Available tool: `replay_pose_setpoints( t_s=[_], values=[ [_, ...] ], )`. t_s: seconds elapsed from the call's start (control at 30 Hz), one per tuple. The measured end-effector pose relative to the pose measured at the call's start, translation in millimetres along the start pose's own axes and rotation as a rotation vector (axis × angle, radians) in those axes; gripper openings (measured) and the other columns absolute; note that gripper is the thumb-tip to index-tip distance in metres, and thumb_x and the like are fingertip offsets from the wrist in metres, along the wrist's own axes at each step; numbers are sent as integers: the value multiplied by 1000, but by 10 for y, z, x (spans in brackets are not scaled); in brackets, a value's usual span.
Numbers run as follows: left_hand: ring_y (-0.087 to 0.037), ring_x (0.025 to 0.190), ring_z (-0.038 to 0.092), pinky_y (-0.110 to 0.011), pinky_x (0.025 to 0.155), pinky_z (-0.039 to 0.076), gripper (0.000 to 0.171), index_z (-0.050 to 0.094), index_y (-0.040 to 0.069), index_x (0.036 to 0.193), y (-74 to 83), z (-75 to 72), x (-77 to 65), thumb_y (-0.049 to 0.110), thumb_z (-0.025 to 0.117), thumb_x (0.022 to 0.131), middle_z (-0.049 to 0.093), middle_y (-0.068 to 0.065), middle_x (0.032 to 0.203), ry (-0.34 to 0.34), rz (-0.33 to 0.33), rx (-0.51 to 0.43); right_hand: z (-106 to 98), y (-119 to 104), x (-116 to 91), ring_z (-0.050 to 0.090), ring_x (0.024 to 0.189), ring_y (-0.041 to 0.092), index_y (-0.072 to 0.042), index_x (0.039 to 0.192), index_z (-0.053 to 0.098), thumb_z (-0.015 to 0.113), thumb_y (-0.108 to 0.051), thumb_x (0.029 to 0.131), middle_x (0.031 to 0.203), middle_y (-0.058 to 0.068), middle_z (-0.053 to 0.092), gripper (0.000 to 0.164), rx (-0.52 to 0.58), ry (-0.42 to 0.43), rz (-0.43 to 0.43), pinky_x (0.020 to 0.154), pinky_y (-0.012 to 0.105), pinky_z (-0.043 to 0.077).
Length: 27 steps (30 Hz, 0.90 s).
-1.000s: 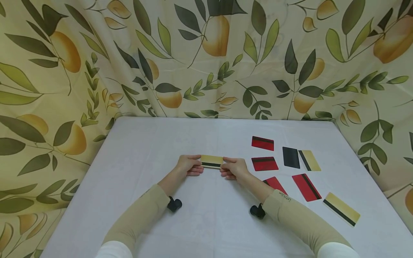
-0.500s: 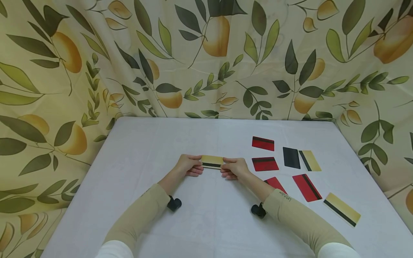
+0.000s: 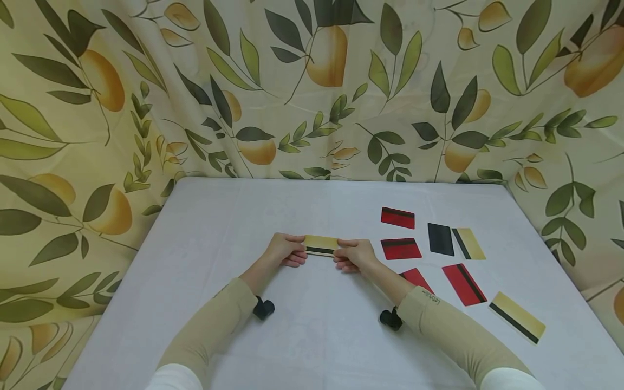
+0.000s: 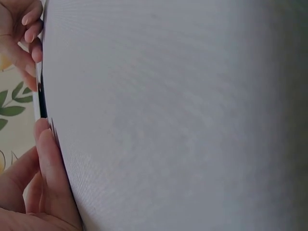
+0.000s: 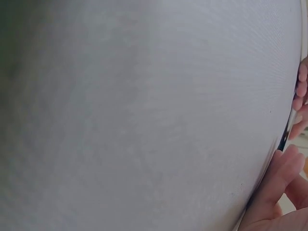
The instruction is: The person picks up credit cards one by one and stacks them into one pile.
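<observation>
Both hands pinch the ends of a gold card; only the head view shows red cards.

Closed in behind the table by a cream curtain, and wrapped round the table's left and right by the same print. Patterned all over with orange fruit and with leaves, some bright green, others dark grey. Loosely folded near the table's far left corner, hanging flatter straight behind the table. Drops below the table's far edge and along both sides. Yellower to the table's left, paler behind it. On the table, white all over, faintly creased, softly and rather dimly lit.
</observation>
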<state>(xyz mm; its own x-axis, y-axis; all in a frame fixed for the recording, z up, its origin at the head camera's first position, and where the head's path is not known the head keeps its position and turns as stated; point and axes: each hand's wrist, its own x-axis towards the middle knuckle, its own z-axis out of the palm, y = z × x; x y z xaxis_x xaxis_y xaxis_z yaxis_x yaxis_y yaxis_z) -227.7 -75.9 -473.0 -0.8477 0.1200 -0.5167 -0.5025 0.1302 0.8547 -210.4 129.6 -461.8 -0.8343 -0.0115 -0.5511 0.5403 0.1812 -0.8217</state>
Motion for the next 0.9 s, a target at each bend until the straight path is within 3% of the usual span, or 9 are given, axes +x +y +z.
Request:
replay_pose_setpoints(
  t_s=[0.2,0.63,0.9],
  values=[
    [-13,44,60,-25,42,52,30,66,2,110,16,-2,-17,-1,66,80,61,-6,54,29,-2,2,9,11,12,60,45,11,-7,128,54,67,-12,83,66,7,66,47,-20,7,-10,41,18,47],
    [-12,44,60,-25,42,52,36,64,5,114,-12,11,7,-1,66,79,62,-6,55,47,7,-1,4,33,10,59,44,10,-4,128,53,66,-4,82,59,6,64,48,-29,9,-64,39,19,48],
    [-12,44,60,-25,43,53,42,61,5,119,-39,9,34,-4,66,78,63,-7,55,55,13,-14,15,35,15,60,45,11,-9,129,53,68,-4,80,59,6,64,51,-9,35,-52,40,19,48]
  ],
)
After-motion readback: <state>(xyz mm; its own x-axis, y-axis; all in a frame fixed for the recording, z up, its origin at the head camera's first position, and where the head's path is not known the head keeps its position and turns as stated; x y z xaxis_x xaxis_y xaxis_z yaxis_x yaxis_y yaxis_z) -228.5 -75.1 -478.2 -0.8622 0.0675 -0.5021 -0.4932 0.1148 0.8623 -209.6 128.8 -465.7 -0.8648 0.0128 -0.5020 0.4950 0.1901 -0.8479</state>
